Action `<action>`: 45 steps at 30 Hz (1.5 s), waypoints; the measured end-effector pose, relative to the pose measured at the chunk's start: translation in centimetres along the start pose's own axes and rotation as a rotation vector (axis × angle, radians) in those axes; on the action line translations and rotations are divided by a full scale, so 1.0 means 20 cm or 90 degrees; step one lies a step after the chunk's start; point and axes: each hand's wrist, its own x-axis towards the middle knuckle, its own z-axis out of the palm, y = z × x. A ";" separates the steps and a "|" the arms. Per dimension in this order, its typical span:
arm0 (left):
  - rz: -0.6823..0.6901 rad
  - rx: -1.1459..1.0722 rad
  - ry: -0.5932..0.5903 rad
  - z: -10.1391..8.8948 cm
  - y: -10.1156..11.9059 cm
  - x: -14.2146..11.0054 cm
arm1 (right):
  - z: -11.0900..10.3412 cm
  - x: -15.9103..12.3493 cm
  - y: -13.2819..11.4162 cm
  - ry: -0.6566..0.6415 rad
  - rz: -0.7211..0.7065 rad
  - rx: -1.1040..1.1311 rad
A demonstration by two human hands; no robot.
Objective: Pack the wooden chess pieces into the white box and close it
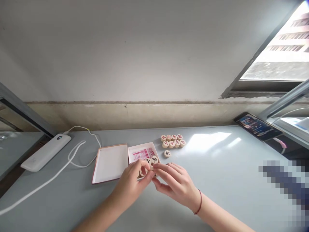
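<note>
An open box stands in front of me with a folded clear bag with red print inside. Several round wooden xiangqi pieces with black characters lie in its near part, among them a horse piece. My left hand reaches over the box's near edge, thumb and forefinger pinched. From the right, my right hand meets it with bent fingers. A pale xiangqi piece shows between the fingertips of both hands, mostly hidden by them. Just beyond the box, a single black-marked piece lies on the grey table.
Two rows of red-marked xiangqi pieces stand behind the single piece. Left of the box lies its lid, inside up. A white power bank with a white cable occupies the far left. A phone leans at the right.
</note>
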 end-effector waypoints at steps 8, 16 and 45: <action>0.067 0.290 0.086 -0.07 -0.14 0.05 | -0.03 -0.08 0.25 -0.091 0.272 -0.184; 0.033 0.423 0.034 -0.05 -0.21 0.04 | 0.02 -0.12 0.27 -0.213 0.349 -0.181; 0.023 0.134 0.017 -0.04 -0.04 0.03 | 0.01 -0.03 0.06 -0.103 0.024 0.021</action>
